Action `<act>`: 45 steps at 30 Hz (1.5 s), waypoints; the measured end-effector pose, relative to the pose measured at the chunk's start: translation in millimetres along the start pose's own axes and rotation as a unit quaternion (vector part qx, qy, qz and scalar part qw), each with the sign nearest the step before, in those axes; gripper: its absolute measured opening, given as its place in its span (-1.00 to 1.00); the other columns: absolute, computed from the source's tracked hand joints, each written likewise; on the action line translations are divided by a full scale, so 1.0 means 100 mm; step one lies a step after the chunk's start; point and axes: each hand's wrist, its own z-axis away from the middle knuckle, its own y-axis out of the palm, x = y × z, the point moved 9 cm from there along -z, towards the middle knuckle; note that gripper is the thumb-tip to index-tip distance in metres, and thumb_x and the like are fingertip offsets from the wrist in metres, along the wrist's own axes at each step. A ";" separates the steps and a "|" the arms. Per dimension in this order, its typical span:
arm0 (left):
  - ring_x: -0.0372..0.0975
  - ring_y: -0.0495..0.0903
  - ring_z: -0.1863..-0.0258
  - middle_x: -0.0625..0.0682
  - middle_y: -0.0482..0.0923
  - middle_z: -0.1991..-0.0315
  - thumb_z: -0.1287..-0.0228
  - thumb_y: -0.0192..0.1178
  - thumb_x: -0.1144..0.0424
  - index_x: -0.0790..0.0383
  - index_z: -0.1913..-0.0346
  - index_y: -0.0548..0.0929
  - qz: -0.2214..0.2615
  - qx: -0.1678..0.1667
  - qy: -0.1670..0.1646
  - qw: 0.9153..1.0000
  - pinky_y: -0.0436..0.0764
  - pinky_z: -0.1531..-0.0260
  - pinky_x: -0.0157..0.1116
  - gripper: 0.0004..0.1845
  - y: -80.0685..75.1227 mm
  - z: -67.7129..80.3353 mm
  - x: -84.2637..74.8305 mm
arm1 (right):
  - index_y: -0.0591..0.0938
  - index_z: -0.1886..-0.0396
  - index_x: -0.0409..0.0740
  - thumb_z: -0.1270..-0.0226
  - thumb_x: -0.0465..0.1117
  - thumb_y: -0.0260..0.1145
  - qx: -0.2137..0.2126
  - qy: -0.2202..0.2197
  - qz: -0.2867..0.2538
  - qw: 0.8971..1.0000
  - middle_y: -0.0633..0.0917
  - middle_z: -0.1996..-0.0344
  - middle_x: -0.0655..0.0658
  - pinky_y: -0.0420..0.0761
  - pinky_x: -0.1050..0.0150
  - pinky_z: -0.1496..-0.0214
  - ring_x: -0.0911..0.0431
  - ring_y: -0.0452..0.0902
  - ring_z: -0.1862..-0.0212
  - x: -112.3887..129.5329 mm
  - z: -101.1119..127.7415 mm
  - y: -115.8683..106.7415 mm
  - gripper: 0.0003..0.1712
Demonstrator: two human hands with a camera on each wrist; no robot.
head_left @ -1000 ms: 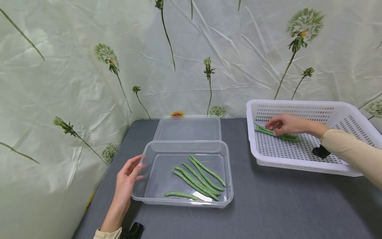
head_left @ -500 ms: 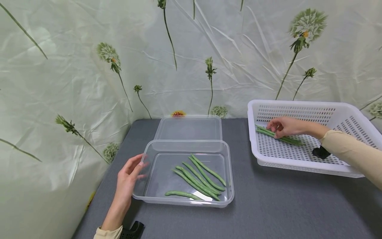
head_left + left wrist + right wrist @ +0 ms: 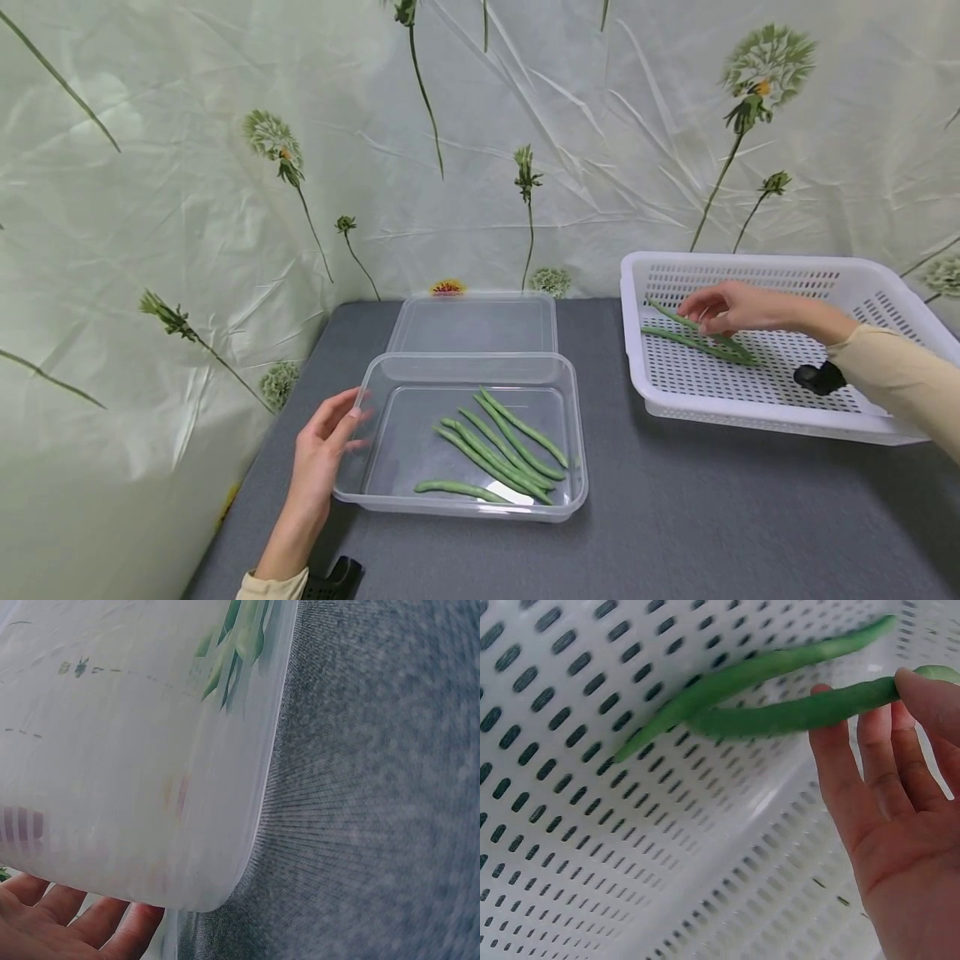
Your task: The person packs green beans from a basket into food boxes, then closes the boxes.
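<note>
In the white perforated basket [image 3: 750,423], my right hand [image 3: 738,308] pinches a green bean [image 3: 780,716] between thumb and fingers. Its free end is raised over another green bean [image 3: 678,337] lying on the basket floor. To the left sits a clear plastic container [image 3: 457,504] with several green beans [image 3: 498,450] spread over its right half. My left hand [image 3: 318,446] holds this container by its left side, thumb at the rim and fingers against the outer wall. The left wrist view shows those fingers [image 3: 97,922] along the container's lower edge.
Behind the container lies a flat clear lid [image 3: 476,323]. Everything stands on a dark grey cloth surface [image 3: 675,517]. A flower-patterned sheet [image 3: 465,167] hangs right behind the lid and the basket.
My right hand has shifted slightly to the right and up, lifting one bean apart from the other in the basket. The left hand and the container have stayed put.
</note>
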 end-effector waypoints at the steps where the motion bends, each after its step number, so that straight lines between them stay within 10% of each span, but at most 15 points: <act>1: -0.27 0.61 -0.05 0.21 0.48 -0.23 -0.52 0.06 0.16 0.26 -0.31 0.45 0.000 0.000 0.001 1.000 0.62 0.19 -0.28 -0.58 0.00 0.00 0.00 | 0.50 -0.16 -0.45 -0.31 -0.45 0.30 -0.001 -0.003 -0.002 1.000 0.62 0.19 -0.24 0.60 0.19 0.39 0.06 0.56 0.28 0.03 0.02 -0.01 -0.57; 20: -0.25 0.61 -0.05 0.19 0.49 -0.23 -0.52 0.06 0.13 0.26 -0.31 0.45 -0.001 -0.003 -0.010 1.000 0.63 0.17 -0.25 -0.57 -0.01 0.00 0.00 | 0.45 -0.20 -0.43 -0.36 -0.50 0.20 -0.073 -0.064 0.041 0.994 0.59 0.06 -0.31 0.67 0.21 0.26 0.27 0.58 0.15 0.74 0.41 -0.33 -0.59; 45: -0.25 0.61 -0.05 0.19 0.49 -0.23 -0.52 0.07 0.14 0.26 -0.31 0.45 0.002 0.001 -0.001 1.000 0.63 0.18 -0.26 -0.58 0.00 0.01 0.00 | 0.46 -0.14 -0.31 -0.39 -0.38 0.29 -0.174 -0.095 -0.091 0.976 0.66 0.12 -0.13 0.69 0.04 0.34 -0.02 0.70 0.19 1.18 0.54 -0.03 -0.63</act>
